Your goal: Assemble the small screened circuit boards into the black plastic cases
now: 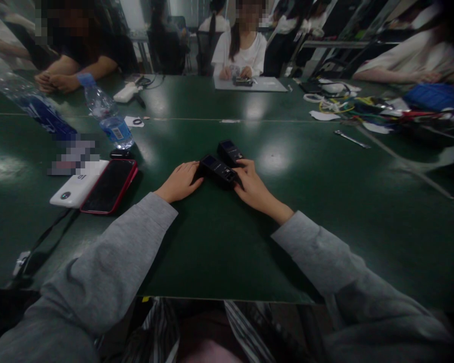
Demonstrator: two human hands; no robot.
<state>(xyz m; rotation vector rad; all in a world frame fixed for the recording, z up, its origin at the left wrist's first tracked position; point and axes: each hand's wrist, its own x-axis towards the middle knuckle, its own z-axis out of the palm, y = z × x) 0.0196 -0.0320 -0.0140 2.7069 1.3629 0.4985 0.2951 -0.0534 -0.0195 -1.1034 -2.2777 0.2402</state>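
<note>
My right hand (254,189) partly hides the front black device (216,169); its markings (228,174) are too small to read.

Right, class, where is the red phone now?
In the head view, the red phone lies on the table at left, beside the white device; the left hand is to its right.

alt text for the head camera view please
The wearer's right hand touches two small black devices on a green table, with the left hand at the end of one. A red-cased phone lies to the left near plastic bottles; people sit opposite.
</note>
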